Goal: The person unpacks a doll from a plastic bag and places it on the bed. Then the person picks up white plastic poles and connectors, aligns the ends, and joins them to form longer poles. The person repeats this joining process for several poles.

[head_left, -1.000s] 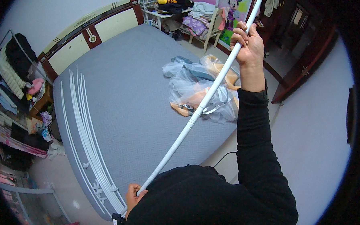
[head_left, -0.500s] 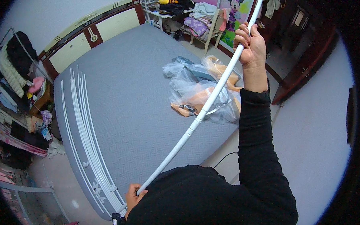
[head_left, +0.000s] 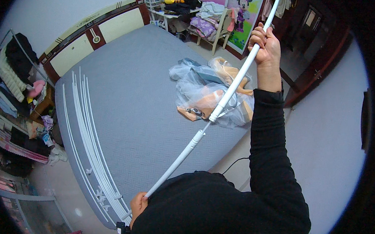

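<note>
Two white pole sections slant across the view, in line with each other. My right hand (head_left: 266,46), raised at the upper right, is wrapped round the upper section (head_left: 234,85). Low down by the bed's near edge, my left hand (head_left: 138,204) grips the end of the lower section (head_left: 173,165). Between the facing ends there is a short gap, bridged by a thin piece. Beneath the upper section lies a heap of sheer white netting with orange and grey-blue fabric (head_left: 195,89). Several thin white rods (head_left: 91,142) lie lengthwise on the bed's left side, with small white connectors (head_left: 101,195) near their lower ends.
The grey-covered bed (head_left: 134,93) has a dark and cream headboard (head_left: 73,51). Folded cloth lies on a chair (head_left: 216,38) beyond it. A clothes rack (head_left: 13,71) stands left; a dark red door (head_left: 319,72) is at right. A black cable (head_left: 235,161) lies near my right arm.
The pole's two sections, joined half a second ago, have come apart at the middle. My right hand has shifted slightly right with the upper one; my left hand has barely moved.
</note>
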Demonstrator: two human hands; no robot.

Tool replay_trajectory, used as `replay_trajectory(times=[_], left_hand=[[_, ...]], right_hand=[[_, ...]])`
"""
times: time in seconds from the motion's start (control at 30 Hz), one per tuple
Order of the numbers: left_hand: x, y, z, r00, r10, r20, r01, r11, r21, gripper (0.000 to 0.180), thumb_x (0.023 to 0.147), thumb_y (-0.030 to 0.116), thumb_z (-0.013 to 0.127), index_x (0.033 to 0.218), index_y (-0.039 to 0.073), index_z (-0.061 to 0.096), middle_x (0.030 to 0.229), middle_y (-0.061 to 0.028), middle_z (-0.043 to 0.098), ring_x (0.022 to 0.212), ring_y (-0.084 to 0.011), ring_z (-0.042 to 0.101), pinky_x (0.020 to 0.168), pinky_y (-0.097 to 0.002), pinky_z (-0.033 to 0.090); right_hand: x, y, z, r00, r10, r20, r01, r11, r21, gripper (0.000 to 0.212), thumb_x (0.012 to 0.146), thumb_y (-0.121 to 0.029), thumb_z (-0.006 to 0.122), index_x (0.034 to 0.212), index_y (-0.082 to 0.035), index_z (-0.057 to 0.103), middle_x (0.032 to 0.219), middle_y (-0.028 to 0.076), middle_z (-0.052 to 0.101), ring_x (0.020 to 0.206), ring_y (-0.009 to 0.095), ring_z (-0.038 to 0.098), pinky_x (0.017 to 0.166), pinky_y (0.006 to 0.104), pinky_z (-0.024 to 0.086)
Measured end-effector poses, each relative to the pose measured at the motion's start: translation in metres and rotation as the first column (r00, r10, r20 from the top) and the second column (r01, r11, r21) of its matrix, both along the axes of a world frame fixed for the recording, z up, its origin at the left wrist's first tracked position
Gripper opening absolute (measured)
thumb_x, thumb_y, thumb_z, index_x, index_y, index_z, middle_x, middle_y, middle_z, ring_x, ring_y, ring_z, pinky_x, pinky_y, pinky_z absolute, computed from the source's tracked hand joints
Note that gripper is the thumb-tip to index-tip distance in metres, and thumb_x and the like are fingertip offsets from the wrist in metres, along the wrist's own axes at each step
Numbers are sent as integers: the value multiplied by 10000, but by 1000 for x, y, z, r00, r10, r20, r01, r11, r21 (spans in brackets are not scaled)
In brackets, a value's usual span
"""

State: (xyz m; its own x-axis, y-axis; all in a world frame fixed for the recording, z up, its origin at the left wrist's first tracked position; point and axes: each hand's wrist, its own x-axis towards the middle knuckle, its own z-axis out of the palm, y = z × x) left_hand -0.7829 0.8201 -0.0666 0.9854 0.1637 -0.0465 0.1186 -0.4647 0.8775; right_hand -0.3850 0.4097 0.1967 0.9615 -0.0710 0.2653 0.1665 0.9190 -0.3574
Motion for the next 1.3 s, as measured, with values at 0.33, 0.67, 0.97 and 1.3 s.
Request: replay_trajectory(times=[0.33, 0.67, 0.97, 1.3], left_hand=[[-5, 6, -13, 999, 49, -24, -49, 999, -21, 418, 949, 406, 466, 836, 25, 597, 663, -96, 540, 622, -225, 549, 577, -330, 414], [-6, 7, -9, 998, 56, -35, -56, 998, 6, 417, 901, 442, 544, 811, 38, 592, 667, -91, 546, 623, -212, 549, 571, -322, 410], [-9, 6, -12, 997, 65, -48, -65, 998, -9, 430, 893, 453, 555, 759, 45, 578, 610, -69, 525, 574, -191, 527, 541, -320, 399], [-15, 6, 1, 993, 68, -92, -57, 991, 124, 355, 889, 367, 579, 753, 39, 586, 578, -104, 515, 534, -234, 529, 505, -347, 396]], right_hand=[[15, -18, -21, 977, -71, -200, 69, 997, -18, 420, 1006, -380, 308, 910, 2, 453, 615, 1, 349, 454, 70, 307, 366, 185, 274], [22, -23, -34, 904, -133, -407, 114, 991, -71, 412, 1003, -400, 304, 763, -70, 361, 584, -1, 354, 424, 87, 285, 348, 223, 241], [15, -17, -27, 901, -188, -390, 152, 981, -123, 361, 1004, -357, 345, 782, -74, 365, 595, -7, 365, 437, 82, 288, 356, 218, 242], [7, -8, -13, 962, -172, -210, 134, 973, -186, 306, 1004, -314, 369, 911, -33, 445, 616, -9, 376, 448, 63, 296, 360, 193, 241]])
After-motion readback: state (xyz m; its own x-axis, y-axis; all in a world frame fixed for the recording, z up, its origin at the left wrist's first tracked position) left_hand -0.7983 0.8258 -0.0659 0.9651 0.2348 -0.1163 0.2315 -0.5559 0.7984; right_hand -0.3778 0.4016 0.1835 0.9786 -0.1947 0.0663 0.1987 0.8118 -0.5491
